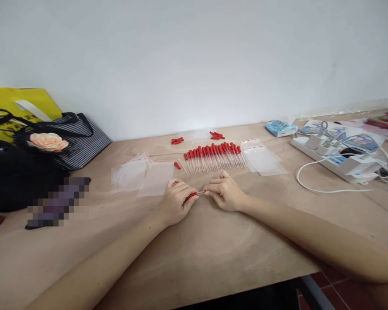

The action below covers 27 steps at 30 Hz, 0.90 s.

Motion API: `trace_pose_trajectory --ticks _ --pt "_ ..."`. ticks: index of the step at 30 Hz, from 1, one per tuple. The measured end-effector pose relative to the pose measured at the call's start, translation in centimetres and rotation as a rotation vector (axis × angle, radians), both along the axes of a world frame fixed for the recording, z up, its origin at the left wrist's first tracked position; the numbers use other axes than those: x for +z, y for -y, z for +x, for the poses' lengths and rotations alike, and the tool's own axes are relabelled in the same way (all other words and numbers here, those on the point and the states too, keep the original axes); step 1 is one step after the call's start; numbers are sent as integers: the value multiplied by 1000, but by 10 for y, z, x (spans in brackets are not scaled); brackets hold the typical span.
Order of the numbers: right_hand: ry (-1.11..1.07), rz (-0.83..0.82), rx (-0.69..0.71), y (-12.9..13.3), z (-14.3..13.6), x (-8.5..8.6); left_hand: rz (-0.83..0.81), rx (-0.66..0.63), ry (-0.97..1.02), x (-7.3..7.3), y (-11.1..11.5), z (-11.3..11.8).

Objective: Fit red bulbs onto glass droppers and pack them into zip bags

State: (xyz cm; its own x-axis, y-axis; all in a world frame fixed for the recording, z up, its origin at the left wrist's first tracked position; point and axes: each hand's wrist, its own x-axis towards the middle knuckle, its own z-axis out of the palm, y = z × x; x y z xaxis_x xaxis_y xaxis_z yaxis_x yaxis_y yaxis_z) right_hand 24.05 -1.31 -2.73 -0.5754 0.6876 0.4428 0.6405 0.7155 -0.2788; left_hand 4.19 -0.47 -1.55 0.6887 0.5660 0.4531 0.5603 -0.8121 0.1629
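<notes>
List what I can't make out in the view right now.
All in the head view:
- Clear tube: its right end, hidden by the right hand.
- Red bulb: mostly covered by the left hand.
- Row of droppers: exact count, overlapping and too small.
- Dark flat item: pixelated.
- Black bag: cut off by the left edge.

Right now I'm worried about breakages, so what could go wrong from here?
The left hand grips a red, rubbery-looking bulb and the right hand a thin, clear tube; uneven pressure could crack the tube or make it slip. The row of clear, red-topped droppers lies just beyond the right hand, so a knock might scatter it.
</notes>
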Motion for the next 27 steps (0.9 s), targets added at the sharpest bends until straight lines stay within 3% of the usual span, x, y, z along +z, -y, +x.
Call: trace_pose_trajectory --ticks 7,16,22,27 --pt "-17 -88 23 1 0 3 39 -16 -52 3 -1 -1" --pt "49 -74 -42 -2 10 9 57 97 -33 6 -9 -9" --pt "-147 -163 -279 -18 4 6 108 452 89 6 -19 -26" --pt "-243 -228 -511 -40 -24 9 -36 566 -34 -4 -28 -36"
